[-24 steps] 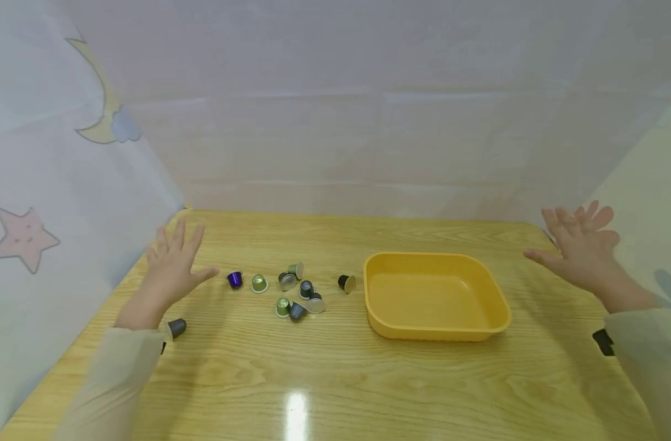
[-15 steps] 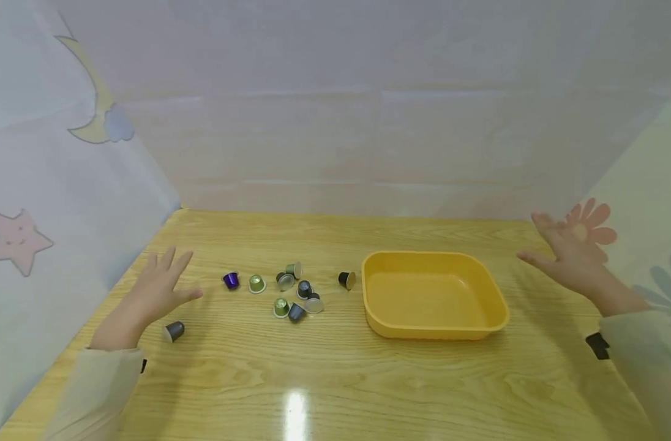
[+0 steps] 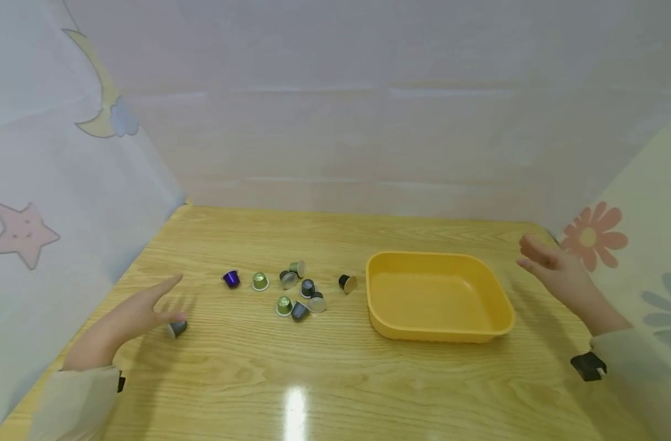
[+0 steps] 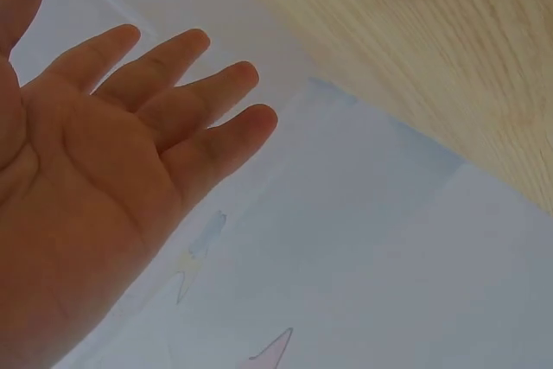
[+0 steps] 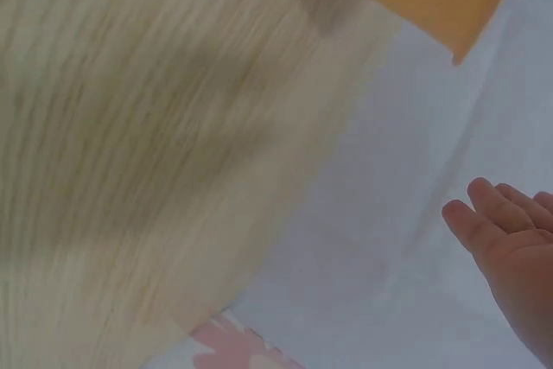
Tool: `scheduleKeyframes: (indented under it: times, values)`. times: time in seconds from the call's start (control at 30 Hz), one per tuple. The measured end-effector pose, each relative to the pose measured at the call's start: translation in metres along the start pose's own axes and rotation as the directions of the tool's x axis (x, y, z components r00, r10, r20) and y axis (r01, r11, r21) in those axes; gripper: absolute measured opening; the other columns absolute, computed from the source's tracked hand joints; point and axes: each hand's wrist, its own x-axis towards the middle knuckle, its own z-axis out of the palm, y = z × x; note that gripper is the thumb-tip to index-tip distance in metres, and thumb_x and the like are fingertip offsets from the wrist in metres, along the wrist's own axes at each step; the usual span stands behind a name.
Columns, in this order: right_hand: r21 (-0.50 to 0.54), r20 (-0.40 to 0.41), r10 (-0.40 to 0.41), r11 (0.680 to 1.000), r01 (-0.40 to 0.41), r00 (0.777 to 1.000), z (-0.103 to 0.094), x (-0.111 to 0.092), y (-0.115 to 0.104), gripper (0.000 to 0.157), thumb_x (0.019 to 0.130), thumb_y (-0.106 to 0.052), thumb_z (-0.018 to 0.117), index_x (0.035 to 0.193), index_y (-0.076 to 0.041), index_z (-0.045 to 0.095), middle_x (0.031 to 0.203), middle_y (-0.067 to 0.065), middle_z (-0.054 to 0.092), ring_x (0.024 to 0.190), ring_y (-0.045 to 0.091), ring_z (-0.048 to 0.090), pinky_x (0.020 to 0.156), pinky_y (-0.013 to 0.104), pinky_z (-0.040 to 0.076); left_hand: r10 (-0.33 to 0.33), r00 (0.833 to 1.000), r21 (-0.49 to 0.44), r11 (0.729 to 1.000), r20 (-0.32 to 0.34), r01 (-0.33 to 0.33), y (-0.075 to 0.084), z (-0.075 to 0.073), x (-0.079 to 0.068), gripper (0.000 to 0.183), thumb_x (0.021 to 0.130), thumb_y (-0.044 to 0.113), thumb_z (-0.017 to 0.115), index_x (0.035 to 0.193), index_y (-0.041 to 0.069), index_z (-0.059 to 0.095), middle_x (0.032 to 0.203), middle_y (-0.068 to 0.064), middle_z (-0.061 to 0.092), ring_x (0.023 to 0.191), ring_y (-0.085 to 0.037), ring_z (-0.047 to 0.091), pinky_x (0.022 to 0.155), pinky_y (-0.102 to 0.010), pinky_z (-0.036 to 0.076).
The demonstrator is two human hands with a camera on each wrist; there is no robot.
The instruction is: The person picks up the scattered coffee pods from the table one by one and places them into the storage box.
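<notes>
My left hand (image 3: 123, 321) hovers over the left side of the table, fingers extended and palm bare in the left wrist view. Its thumb overlaps a dark grey coffee capsule (image 3: 177, 329) in the head view. My right hand (image 3: 561, 278) is raised to the right of a yellow tray (image 3: 440, 334), fingers relaxed, holding nothing. Between the left hand and the tray lie several coffee capsules: a purple capsule (image 3: 231, 279), a green capsule (image 3: 260, 281), a second green capsule (image 3: 284, 305), a dark grey capsule (image 3: 299, 311) and a black capsule (image 3: 347, 283) nearest the tray.
The wooden table (image 3: 247, 380) is bordered by a pale cloth wall (image 3: 313, 135) at the back and both sides. A pink star (image 3: 22, 234) is printed on the left cloth, a red flower (image 3: 594, 236) on the right one.
My left hand has come down and left, its thumb now over the grey capsule. My right hand has lowered a little and turned, its fingers closer together. The capsules and tray stay put.
</notes>
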Motion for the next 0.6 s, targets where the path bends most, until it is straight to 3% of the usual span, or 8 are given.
scheduleKeyframes:
  times: [0.07,0.1,0.17,0.23,0.33,0.37,0.47,0.6]
  values:
    - [0.082,0.007,0.023,0.996,-0.023,1.000,0.004,-0.002,0.002,0.067,0.102,-0.023,0.054,0.152,0.004,0.018,0.143,0.034,0.032,0.104,-0.024,0.042,0.078,0.000,0.041,-0.013,1.000,0.015,1.000,0.015,0.013,-0.003,0.000,-0.002,0.089,0.092,0.036,0.067,0.149,-0.012,0.018,0.143,-0.043,0.024,0.123,-0.064,0.030,0.092,-0.071,0.035]
    - [0.127,0.011,0.032,0.991,-0.033,0.999,0.007,-0.003,0.004,0.068,0.102,-0.023,0.054,0.151,0.005,0.016,0.144,0.034,0.030,0.102,-0.026,0.042,0.078,0.001,0.042,-0.023,0.999,0.021,1.000,0.022,0.022,-0.005,0.001,-0.003,0.089,0.092,0.037,0.066,0.149,-0.011,0.018,0.143,-0.043,0.025,0.123,-0.064,0.031,0.091,-0.071,0.036]
    - [0.251,0.023,0.050,0.967,-0.054,0.999,0.012,-0.005,0.008,0.069,0.101,-0.020,0.054,0.152,0.005,0.014,0.147,0.017,0.038,0.101,-0.023,0.047,0.080,0.004,0.045,-0.040,0.999,0.027,0.999,0.033,0.039,-0.008,0.001,-0.004,0.088,0.092,0.038,0.066,0.148,-0.012,0.019,0.141,-0.044,0.026,0.122,-0.065,0.032,0.090,-0.070,0.038]
    - [0.390,0.023,0.043,0.920,-0.049,0.999,0.018,-0.007,0.013,0.069,0.101,-0.015,0.054,0.151,0.006,0.012,0.144,0.000,0.045,0.102,-0.019,0.052,0.080,0.006,0.047,-0.047,0.998,0.023,0.999,0.041,0.046,-0.010,0.002,-0.004,0.088,0.092,0.038,0.066,0.146,-0.014,0.021,0.140,-0.045,0.026,0.122,-0.065,0.031,0.091,-0.070,0.038]
    - [0.639,0.026,0.031,0.768,-0.041,0.999,0.027,-0.009,0.020,0.068,0.099,-0.003,0.054,0.149,0.009,0.009,0.124,-0.020,0.057,0.102,-0.009,0.059,0.080,0.011,0.050,-0.065,0.996,0.009,0.998,0.063,0.064,-0.012,0.004,-0.004,0.088,0.092,0.039,0.065,0.146,-0.015,0.021,0.140,-0.045,0.027,0.122,-0.064,0.031,0.092,-0.069,0.038]
    - [0.697,0.030,0.036,0.716,-0.046,0.999,0.029,-0.010,0.021,0.069,0.099,0.000,0.053,0.148,0.010,0.007,0.121,-0.019,0.059,0.102,-0.006,0.061,0.079,0.013,0.051,-0.070,0.995,0.005,0.998,0.073,0.070,-0.013,0.005,-0.004,0.088,0.092,0.040,0.065,0.145,-0.015,0.022,0.139,-0.045,0.028,0.122,-0.064,0.031,0.092,-0.069,0.038]
    - [0.797,0.063,0.083,0.596,-0.100,0.995,0.036,-0.009,0.021,0.074,0.098,0.002,0.054,0.147,0.011,-0.001,0.110,-0.020,0.063,0.099,-0.002,0.064,0.078,0.017,0.054,-0.083,0.991,-0.027,0.996,0.102,0.086,-0.017,0.008,-0.006,0.087,0.092,0.039,0.066,0.144,-0.017,0.024,0.138,-0.046,0.029,0.122,-0.064,0.031,0.092,-0.068,0.038]
    - [0.839,0.116,0.144,0.515,-0.175,0.983,0.043,-0.007,0.018,0.079,0.097,0.003,0.054,0.145,0.010,-0.008,0.107,-0.018,0.065,0.097,-0.002,0.064,0.077,0.020,0.055,-0.080,0.991,-0.048,0.995,0.107,0.085,-0.021,0.012,-0.008,0.082,0.092,0.034,0.067,0.141,-0.019,0.028,0.135,-0.046,0.033,0.121,-0.065,0.031,0.091,-0.069,0.038]
